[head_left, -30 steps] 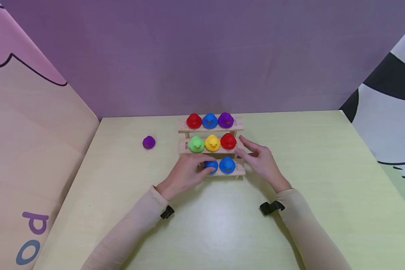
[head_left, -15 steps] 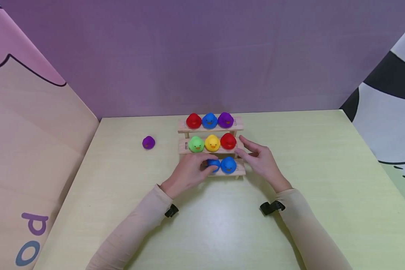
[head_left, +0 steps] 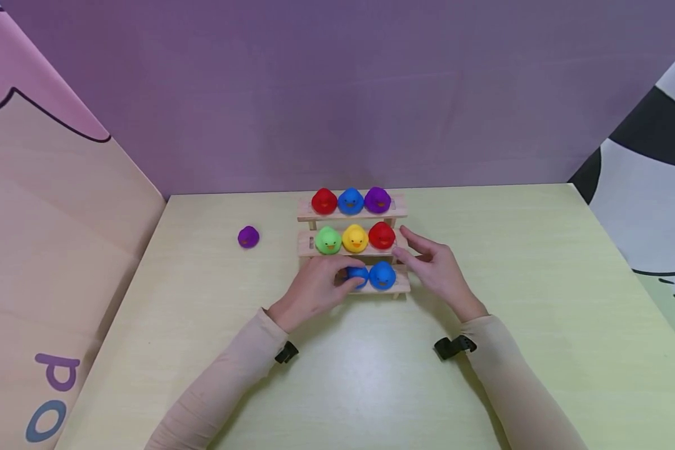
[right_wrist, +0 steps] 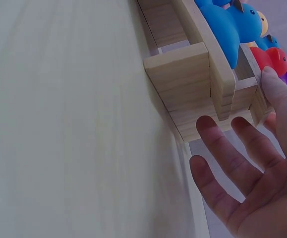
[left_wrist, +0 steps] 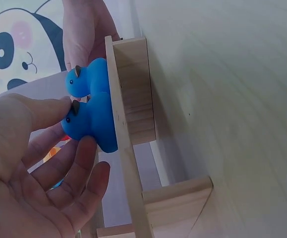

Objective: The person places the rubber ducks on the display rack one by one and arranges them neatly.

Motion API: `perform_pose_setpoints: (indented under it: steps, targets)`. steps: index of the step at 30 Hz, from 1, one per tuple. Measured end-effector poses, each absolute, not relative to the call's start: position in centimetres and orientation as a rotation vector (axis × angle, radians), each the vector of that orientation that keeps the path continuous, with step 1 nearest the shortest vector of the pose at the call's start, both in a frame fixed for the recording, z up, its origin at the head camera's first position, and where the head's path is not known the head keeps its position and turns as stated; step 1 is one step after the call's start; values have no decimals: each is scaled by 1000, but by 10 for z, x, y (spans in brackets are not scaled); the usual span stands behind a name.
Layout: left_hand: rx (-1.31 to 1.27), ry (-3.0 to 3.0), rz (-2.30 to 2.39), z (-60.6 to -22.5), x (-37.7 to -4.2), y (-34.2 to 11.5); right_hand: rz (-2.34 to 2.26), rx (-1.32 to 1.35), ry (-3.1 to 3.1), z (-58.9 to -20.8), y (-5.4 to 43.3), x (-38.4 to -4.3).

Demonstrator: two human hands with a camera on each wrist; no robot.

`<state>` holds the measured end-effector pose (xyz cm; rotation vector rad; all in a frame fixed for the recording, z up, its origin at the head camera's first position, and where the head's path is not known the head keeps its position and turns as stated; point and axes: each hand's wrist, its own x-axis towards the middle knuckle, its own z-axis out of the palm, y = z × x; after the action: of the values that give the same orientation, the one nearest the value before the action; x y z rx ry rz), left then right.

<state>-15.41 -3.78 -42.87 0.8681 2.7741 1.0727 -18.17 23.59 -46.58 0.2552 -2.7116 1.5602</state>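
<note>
My left hand (head_left: 314, 289) pinches a blue toy duck (left_wrist: 91, 121) between thumb and fingers on the front step of a wooden stepped stand (head_left: 400, 285). Beside it on that step, a second blue duck (head_left: 382, 275) sits touching the first. At the stand's right end, my right hand (head_left: 435, 269) grips the end of the middle step with thumb and index finger; its other fingers are spread below, as the right wrist view shows. The left hand covers the left part of the front step in the head view.
The middle step carries a green duck (head_left: 329, 240), a yellow duck (head_left: 355, 239) and a red duck (head_left: 381, 235). Red (head_left: 324, 201), blue (head_left: 351, 201) and purple (head_left: 377, 200) ducks line the back step. Another purple duck (head_left: 249, 237) lies on the table to the left.
My left hand has slid slightly right with the blue duck, and the second blue duck has shifted slightly right too. The right hand has stayed in place.
</note>
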Motion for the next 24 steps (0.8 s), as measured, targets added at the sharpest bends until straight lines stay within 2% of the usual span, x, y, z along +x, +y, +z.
perform_pose_setpoints:
  steps: [24]
  targets:
    - [800,2818,1115,-429,-149,-62,1550,257,-2714,-462,235,-181]
